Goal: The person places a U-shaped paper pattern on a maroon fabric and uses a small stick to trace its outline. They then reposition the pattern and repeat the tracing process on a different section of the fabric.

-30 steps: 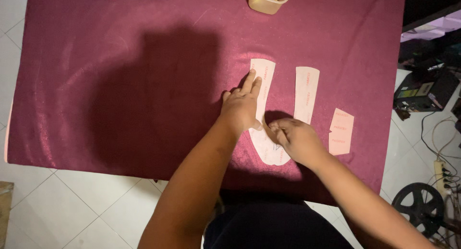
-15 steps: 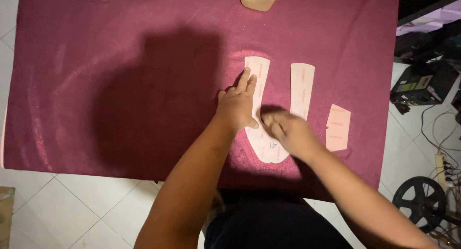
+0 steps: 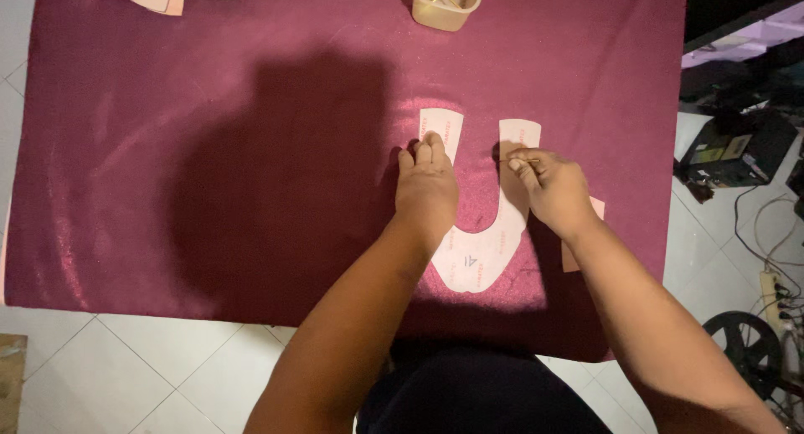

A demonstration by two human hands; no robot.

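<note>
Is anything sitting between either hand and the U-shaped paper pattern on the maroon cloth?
Nothing visible: the left hand presses flat on the U-shaped paper pattern, and the right hand pinches something thin at its right arm.

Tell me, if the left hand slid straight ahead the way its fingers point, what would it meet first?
The left hand points up the left arm of the U-shaped paper pattern. Past its tip lies bare maroon cloth, then probably the beige container.

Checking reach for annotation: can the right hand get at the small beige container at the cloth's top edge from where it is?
Probably yes. The right hand rests on the right arm of the U-shaped paper pattern, and only bare maroon cloth lies between it and the beige container. The left hand sits off to the side, not in the way.
</note>
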